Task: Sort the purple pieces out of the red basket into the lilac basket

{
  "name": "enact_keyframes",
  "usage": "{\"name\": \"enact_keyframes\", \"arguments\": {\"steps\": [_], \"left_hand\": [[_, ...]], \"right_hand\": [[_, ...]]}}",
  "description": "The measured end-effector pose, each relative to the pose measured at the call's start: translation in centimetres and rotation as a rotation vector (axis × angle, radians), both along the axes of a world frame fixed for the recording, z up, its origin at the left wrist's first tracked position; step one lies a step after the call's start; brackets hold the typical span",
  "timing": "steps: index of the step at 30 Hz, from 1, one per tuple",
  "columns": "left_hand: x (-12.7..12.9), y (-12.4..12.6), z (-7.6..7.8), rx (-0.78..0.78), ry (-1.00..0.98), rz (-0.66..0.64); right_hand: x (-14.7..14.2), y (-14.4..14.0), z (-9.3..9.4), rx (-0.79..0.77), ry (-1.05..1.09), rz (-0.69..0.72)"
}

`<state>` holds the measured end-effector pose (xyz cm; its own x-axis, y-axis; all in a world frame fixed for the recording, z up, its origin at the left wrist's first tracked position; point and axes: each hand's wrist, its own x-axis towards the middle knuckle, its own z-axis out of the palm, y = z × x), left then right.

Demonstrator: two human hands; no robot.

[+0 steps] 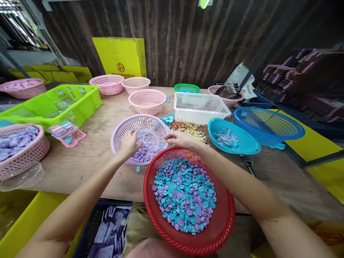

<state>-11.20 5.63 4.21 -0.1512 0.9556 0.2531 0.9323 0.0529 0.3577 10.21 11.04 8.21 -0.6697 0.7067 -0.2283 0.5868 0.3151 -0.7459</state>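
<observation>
Our lap holds the red basket (188,200), resting against the near edge of the tabletop (88,157) and filled with mixed teal and purple round pieces (185,195). We judge the sorting to be at an early stage: the mixed heap is thick, while the lilac basket (141,138), touching the red one at its 11 o'clock, holds only a small pile of purple pieces (142,154) at its near side, with most of its floor bare.

Our left hand (130,142) is inside the lilac basket, fingers curled down over the purple pile; whether it is pinching pieces or has let them go we cannot tell. Our right hand (178,138) hovers at the far rim of the red basket, fingers loosely bent toward the lilac one, and we cannot tell whether it carries anything.

Outward at 1 o'clock lie loose beige and orange bits (188,128), then a teal bowl (232,138) with clear pieces, and a blue basket (268,125) at 2 o'clock. A white crate (200,107) and a pink basket (147,101) stand at 12 o'clock. At 10 o'clock is a green crate (53,102); at 9 o'clock is a pink basket of lilac pieces (18,145). One teal piece (138,168) lies stray on the tabletop. Nothing blocks the short path between the two baskets.
</observation>
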Motion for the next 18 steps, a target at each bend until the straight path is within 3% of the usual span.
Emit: {"name": "enact_keyframes", "arguments": {"steps": [2,4,7,10,13,15,18], "left_hand": [[2.1,-0.9,-0.5,0.081,0.000,-0.141],[5.2,-1.4,-1.0,0.066,-0.024,-0.353],[10.1,-1.1,-2.6,-0.135,0.063,-0.648],[13.6,-0.3,-4.5,-0.288,0.214,-0.810],[14.8,-0.5,-5.1,-0.365,0.327,-0.839],[14.6,-1.7,-4.4,-0.432,0.332,-0.900],[13.5,-4.4,-2.5,-0.603,0.244,-1.099]], "right_hand": [[3.0,-0.6,-1.1,0.112,-0.261,0.096],[5.6,-1.7,-2.7,0.189,-0.467,0.111],[8.0,-3.5,-5.3,0.284,-0.621,0.068],[9.0,-5.3,-7.2,0.361,-0.607,0.089],[9.9,-7.2,-7.4,0.372,-0.581,0.139],[10.7,-8.5,-6.7,0.313,-0.526,0.225],[11.8,-9.7,-5.2,0.163,-0.391,0.388]]}}
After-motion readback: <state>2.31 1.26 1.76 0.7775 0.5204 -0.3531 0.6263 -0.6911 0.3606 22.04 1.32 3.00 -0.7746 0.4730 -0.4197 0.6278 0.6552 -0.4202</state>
